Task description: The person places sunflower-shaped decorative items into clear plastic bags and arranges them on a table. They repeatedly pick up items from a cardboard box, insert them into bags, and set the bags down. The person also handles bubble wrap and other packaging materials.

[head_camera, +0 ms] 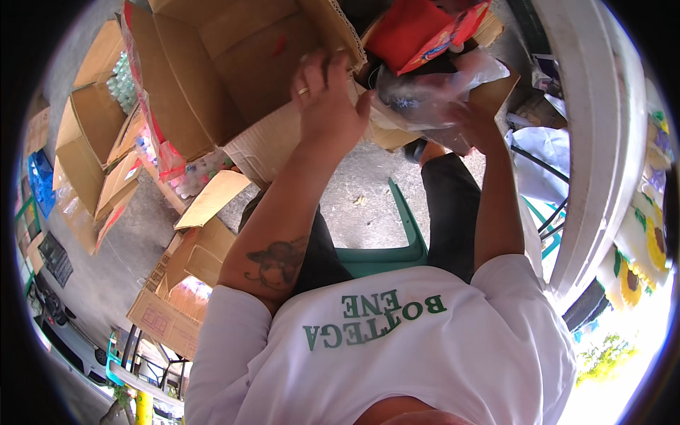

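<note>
A large open cardboard box [255,69] tilts towards me at the upper left, with a small red piece inside. My left hand [332,103], wearing a ring, lies over its near right rim with fingers apart; I cannot make out anything held. To the right, my right hand [475,125] pinches the edge of a clear plastic bag [425,95]. Part of that hand is blurred and covered by the film. Dark contents show through the bag, above another cardboard box [396,135]. Just beyond is a red printed pack [414,34].
Open cartons [95,127] and bags of small bottles [122,82] stand on the concrete floor [366,212] at left. Another carton [170,313] is beside my left elbow. A green plastic chair [382,255] shows between my legs. A white curved edge [589,133] runs along the right.
</note>
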A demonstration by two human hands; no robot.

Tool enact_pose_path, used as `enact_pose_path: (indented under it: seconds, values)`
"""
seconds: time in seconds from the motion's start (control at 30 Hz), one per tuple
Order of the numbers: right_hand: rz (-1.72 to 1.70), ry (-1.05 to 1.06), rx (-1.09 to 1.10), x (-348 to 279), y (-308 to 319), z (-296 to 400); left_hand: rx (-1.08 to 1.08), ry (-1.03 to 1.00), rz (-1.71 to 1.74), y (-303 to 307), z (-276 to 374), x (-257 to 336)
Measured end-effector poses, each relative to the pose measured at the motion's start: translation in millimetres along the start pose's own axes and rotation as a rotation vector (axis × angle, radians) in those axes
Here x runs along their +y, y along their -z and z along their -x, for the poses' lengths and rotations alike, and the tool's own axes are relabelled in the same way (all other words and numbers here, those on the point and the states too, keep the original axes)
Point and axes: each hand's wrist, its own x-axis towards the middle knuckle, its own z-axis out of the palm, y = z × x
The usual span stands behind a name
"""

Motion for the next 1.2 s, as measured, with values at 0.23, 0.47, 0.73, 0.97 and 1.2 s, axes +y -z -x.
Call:
enact_pose_path:
  seconds: [0.23,0.47,0.73,0.97,1.2]
  values:
    - [-1.334,-0.461,0.219,-75,34,29,-0.303,0.341,0.543,-11,4,32]
    - [-0.486,-0.239,0.014,-135,-48,48,-0.448,0.462,1.15,-20,14,28]
    - [0.228,-0.342,0.106,-128,-7,83,-0.686,0.355,0.59,-14,9,-9]
    - [-1.015,-0.096,0.341,-190,34,56,-0.894,0.726,1.171,-21,9,-6]
    - [-1.163,-0.227,0.053,-157,0,30,-1.165,0.816,1.716,7,-9,-5]
